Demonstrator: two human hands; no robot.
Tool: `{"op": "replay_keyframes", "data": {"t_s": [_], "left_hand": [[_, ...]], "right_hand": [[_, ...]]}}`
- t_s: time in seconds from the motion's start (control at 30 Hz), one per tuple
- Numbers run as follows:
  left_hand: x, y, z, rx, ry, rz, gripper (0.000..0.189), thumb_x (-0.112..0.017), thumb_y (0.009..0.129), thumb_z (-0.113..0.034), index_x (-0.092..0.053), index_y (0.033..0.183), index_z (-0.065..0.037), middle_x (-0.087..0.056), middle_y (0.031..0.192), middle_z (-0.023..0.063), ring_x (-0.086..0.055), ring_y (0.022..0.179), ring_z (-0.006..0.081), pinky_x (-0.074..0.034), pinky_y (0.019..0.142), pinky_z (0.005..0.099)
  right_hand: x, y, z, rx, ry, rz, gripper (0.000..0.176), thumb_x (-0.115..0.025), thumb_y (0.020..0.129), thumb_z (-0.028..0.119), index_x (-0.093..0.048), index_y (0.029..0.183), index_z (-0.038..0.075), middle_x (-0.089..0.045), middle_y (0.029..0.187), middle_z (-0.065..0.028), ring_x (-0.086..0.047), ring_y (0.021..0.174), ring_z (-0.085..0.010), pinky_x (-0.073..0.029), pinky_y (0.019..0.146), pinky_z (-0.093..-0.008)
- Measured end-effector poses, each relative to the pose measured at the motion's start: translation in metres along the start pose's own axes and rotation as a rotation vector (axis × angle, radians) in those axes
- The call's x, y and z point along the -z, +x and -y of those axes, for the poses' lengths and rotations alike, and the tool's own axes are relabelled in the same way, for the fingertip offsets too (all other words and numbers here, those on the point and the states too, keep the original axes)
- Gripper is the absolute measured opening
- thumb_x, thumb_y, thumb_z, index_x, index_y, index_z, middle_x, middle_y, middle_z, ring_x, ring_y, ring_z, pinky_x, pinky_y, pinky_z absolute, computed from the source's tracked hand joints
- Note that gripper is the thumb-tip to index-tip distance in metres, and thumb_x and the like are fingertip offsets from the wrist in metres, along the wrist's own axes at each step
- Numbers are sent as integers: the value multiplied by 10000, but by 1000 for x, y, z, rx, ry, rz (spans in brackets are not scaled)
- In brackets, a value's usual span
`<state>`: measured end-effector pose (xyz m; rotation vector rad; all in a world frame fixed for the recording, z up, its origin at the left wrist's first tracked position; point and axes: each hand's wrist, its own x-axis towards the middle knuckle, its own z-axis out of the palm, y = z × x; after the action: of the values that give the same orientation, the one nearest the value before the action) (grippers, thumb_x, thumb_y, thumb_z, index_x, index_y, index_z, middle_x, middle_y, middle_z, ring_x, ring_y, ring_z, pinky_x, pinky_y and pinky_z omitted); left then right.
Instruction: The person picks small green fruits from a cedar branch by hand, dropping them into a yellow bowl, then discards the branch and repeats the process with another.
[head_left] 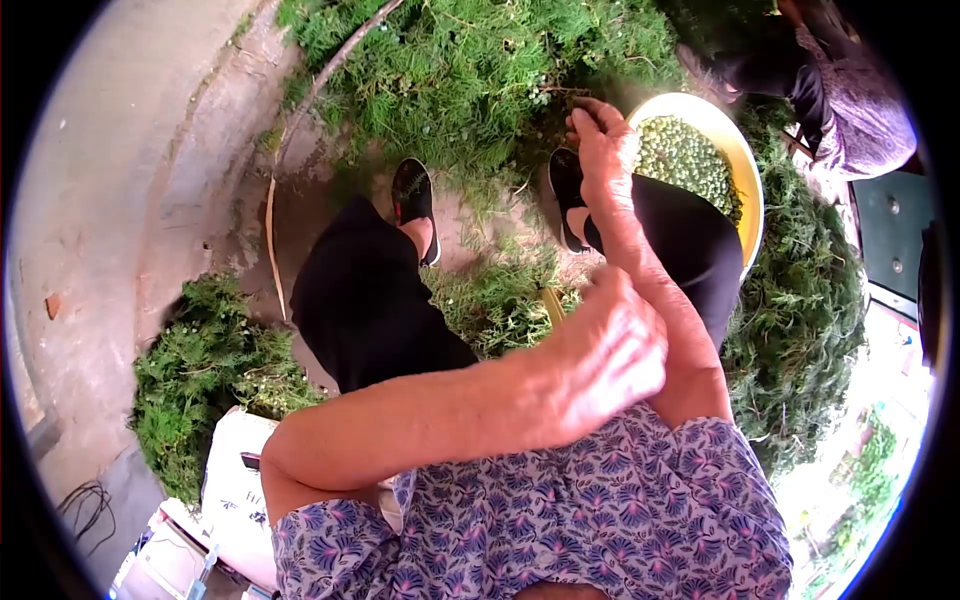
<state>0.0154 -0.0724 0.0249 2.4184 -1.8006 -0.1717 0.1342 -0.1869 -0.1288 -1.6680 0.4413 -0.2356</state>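
My left hand point(612, 350), smeared by motion, is bent at the wrist over my right forearm, its fingers curled under and mostly hidden. A yellowish stick point(552, 307) shows just beyond it, above cut greenery. Farther out, my right hand point(605, 150) is at the left rim of a yellow basin point(752, 190), with fingers bent and closed together. I cannot tell what either hand holds. Small pale-green berry-like cones point(685, 160) fill much of the basin, which stands beside my right knee.
Feathery evergreen branches point(480, 80) are heaped ahead, with more piles at left point(200, 350) and right point(800, 320). A long bare branch point(325, 75) crosses the ground. Another person point(860, 110) is at upper right. A white sack point(235, 490) stands at lower left.
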Motion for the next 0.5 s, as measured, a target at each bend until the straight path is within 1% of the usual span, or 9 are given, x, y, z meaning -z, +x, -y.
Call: {"op": "replay_keyframes", "data": {"t_s": [0.03, 0.07, 0.1, 0.13, 0.17, 0.23, 0.37, 0.43, 0.5], "left_hand": [[-5, -2, 19, 31, -91, 197, 231, -533, 761, -143, -571, 925, 14, -591, 687, 29, -576, 669, 168, -415, 723, 335], [-26, -19, 48, 52, -229, -55, 194, -500, 799, -138, -573, 935, -22, -579, 673, 27, -574, 654, 194, -421, 735, 344], [-26, -27, 75, 302, -335, 50, 159, -491, 814, -130, -567, 937, -64, -576, 703, 41, -572, 672, 212, -438, 711, 350], [-33, -34, 106, 410, -165, -115, 130, -510, 819, -144, -558, 918, -76, -583, 750, 74, -565, 680, 228, -455, 682, 354], [-20, -38, 132, 706, -249, -123, 112, -545, 810, -120, -551, 905, -61, -595, 783, 96, -581, 700, 251, -474, 664, 365], [-35, -69, 172, 863, 229, -251, 225, -611, 784, -86, -580, 1000, -30, -627, 852, 140, -612, 716, 275, -492, 648, 380], [-34, -101, 180, 1211, -298, -67, 350, -613, 792, -121, -544, 1120, -18, -599, 1030, 209, -628, 893, 288, -497, 734, 360], [-43, -112, 177, 1128, -349, -71, 361, -612, 791, -114, -538, 1132, -21, -600, 1030, 210, -631, 885, 284, -494, 749, 358], [-48, -119, 179, 1071, -410, -81, 432, -622, 787, -135, -520, 1200, -59, -595, 1060, 205, -626, 926, 273, -483, 806, 374]], "right_hand": [[-8, 8, -27, -71, 37, -13, 187, -564, 825, 52, -606, 993, -21, -609, 826, -51, -567, 713, -98, -469, 610, -217], [-12, 10, -50, -108, -12, -22, 191, -561, 824, 49, -603, 994, -26, -608, 814, -54, -563, 692, -99, -469, 596, -222], [-16, 13, -71, -139, -58, -34, 195, -558, 822, 47, -600, 996, -31, -606, 801, -57, -559, 670, -99, -470, 582, -226], [-16, 19, -96, -157, -212, 11, 184, -546, 819, 33, -605, 980, -34, -600, 747, -55, -544, 614, -103, -455, 541, -234], [-21, 19, -131, -220, -142, -66, 174, -544, 809, 25, -616, 961, -22, -593, 697, -54, -533, 577, -106, -429, 509, -246], [-16, 18, -196, -151, -490, 2, 178, -544, 803, 34, -618, 957, -15, -585, 689, -51, -528, 569, -114, -409, 493, -263], [-23, -17, -251, -249, -512, 256, 191, -548, 800, 73, -621, 960, -4, -611, 726, -62, -560, 600, -170, -426, 536, -330], [-41, -34, -251, -71, -970, 687, 221, -553, 808, 138, -621, 986, 27, -640, 872, -93, -599, 741, -247, -448, 666, -390], [-62, -45, -250, -159, -1016, 845, 328, -585, 813, 200, -555, 1122, 94, -487, 1228, -152, -538, 1019, -236, -433, 878, -387]]}}
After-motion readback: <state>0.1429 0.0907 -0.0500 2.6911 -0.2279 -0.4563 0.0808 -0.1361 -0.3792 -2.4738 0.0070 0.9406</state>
